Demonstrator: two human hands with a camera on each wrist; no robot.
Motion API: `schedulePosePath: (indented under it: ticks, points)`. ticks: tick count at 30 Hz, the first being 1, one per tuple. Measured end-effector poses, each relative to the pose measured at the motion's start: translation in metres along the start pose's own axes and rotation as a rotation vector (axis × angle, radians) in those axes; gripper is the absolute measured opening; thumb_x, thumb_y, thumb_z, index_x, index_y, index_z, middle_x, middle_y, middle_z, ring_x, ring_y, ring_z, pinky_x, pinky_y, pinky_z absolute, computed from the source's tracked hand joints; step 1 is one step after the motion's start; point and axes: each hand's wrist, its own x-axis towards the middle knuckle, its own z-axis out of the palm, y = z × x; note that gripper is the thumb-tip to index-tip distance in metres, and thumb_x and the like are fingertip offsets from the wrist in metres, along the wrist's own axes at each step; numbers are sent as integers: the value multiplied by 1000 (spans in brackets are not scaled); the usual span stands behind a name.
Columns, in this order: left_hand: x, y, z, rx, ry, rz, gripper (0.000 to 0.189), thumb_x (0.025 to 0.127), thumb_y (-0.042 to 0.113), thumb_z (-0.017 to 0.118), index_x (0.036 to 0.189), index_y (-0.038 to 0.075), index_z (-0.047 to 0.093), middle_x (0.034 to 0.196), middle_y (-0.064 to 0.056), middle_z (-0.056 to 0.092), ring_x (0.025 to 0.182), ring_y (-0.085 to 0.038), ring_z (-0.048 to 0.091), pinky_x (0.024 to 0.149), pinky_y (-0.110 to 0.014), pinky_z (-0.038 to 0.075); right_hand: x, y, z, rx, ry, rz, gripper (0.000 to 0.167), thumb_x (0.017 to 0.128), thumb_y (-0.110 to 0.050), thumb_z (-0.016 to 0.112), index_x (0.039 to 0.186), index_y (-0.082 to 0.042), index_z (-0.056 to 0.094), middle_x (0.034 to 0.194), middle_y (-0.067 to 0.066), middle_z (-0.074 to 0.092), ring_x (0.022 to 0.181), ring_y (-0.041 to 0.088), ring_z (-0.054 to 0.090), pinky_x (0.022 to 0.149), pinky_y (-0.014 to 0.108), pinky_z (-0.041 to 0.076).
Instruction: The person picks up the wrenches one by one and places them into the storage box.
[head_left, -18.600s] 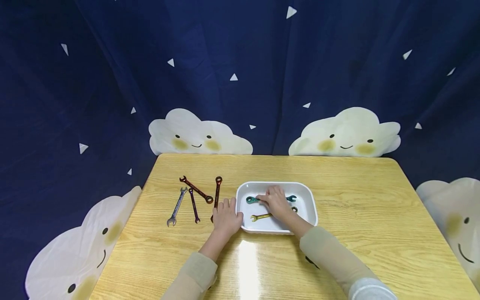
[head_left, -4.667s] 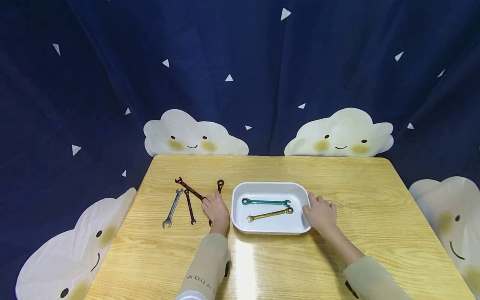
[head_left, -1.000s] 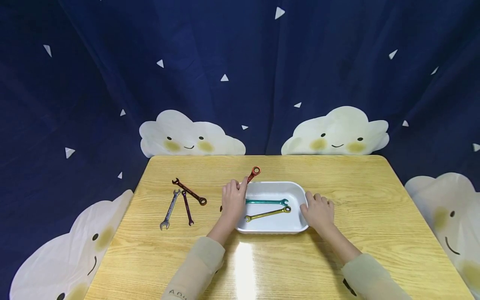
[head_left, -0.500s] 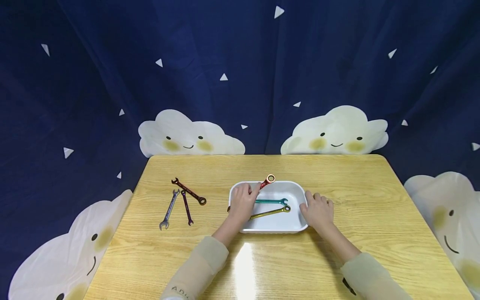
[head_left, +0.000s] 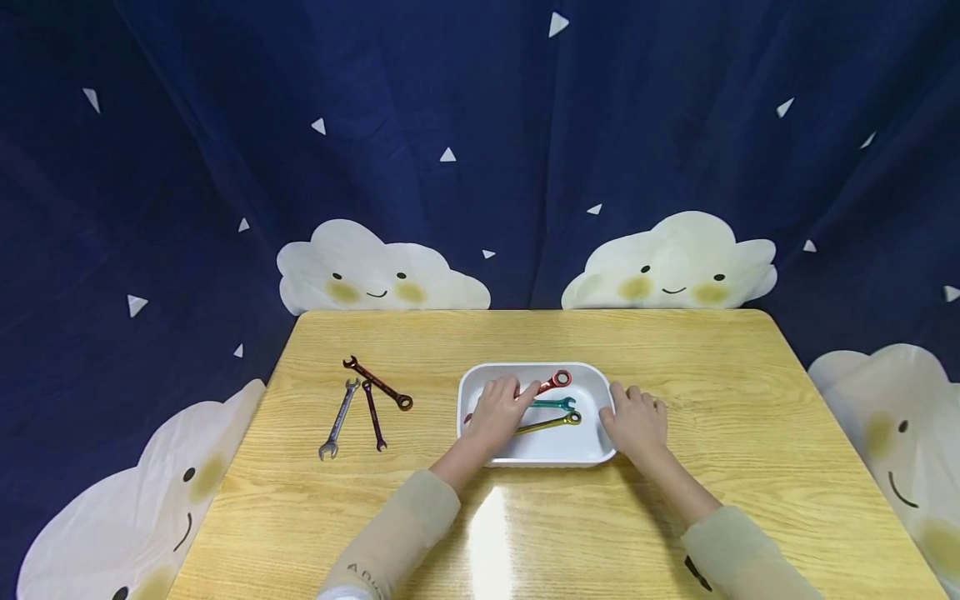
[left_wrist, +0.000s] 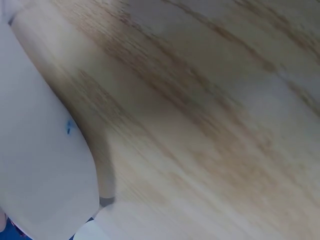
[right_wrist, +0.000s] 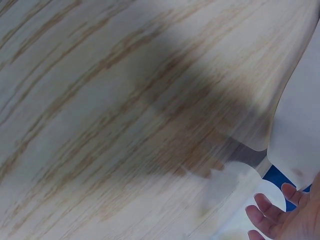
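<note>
In the head view my left hand is inside the white tray, gripping a red ratcheting combination wrench. The wrench's ring end sticks out past the thumb, and the palm covers its middle. A teal wrench and a gold wrench lie in the tray, both partly behind that hand. At the tray's right rim my right hand holds on, thumb over the inner side and fingers outside. The right wrist view shows its fingers spread by the tray wall.
Left of the tray, on the wooden table, lie a dark red wrench, a silver wrench and a small purple wrench. A dark blue curtain with clouds hangs behind the table.
My left hand took the red wrench from the table, carried it right over the tray's left rim and lowered it inside. The right hand moved earlier from inside the tray to its right rim.
</note>
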Motion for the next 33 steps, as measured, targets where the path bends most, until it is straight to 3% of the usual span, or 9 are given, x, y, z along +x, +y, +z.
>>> schedulePosePath:
  ticks: [9, 16, 23, 33]
  points:
    - [4, 2, 5, -44, 2, 130, 39, 89, 15, 29, 113, 19, 58, 78, -2, 45, 66, -16, 42, 65, -28, 35, -1, 0, -1, 9, 1, 3, 41, 86, -29, 46, 119, -5, 47, 102, 23, 53, 96, 44, 49, 86, 59, 30]
    - [4, -1, 9, -33, -142, 206, 32, 90, 20, 42, 120, 22, 54, 85, 0, 47, 71, -15, 41, 68, -26, 35, -2, -1, -1, 14, 17, -2, 39, 86, -29, 46, 116, -5, 48, 100, 23, 53, 94, 43, 50, 85, 58, 31]
    - [4, -2, 11, -41, -277, 274, 32, 91, 20, 46, 122, 25, 51, 86, 3, 46, 73, -13, 42, 71, -25, 36, -1, 0, -2, 20, 2, 3, 40, 87, -30, 45, 119, -5, 47, 102, 23, 53, 95, 43, 50, 86, 59, 30]
    - [7, -3, 19, -74, -370, 370, 29, 91, 19, 46, 118, 27, 52, 85, 5, 42, 72, -10, 41, 68, -22, 34, 0, -1, -1, 21, -9, 13, 41, 87, -29, 46, 120, -5, 47, 104, 24, 53, 97, 44, 49, 87, 60, 30]
